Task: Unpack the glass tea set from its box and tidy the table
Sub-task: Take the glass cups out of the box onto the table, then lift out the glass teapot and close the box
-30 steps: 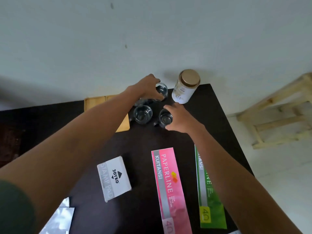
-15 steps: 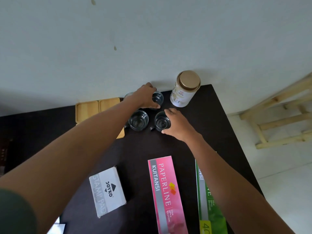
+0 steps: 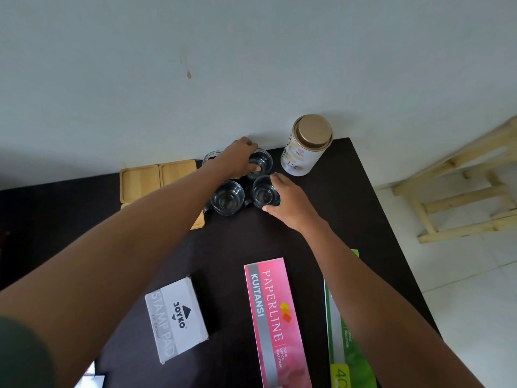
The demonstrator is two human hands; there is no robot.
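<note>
I see my left hand (image 3: 240, 158) gripping the far glass cup (image 3: 261, 163) by its rim; my right hand (image 3: 291, 204) clasps the near glass cup (image 3: 264, 193) beside the tin (image 3: 306, 148).

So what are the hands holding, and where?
Each holds a glass cup by its rim and side: the left hand the far cup, the right hand the near cup.

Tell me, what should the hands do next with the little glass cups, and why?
Probably let go of both cups. The left hand grips the back cup and the right hand grips the front cup, and all four cups already stand close together by the wooden coasters.
</note>
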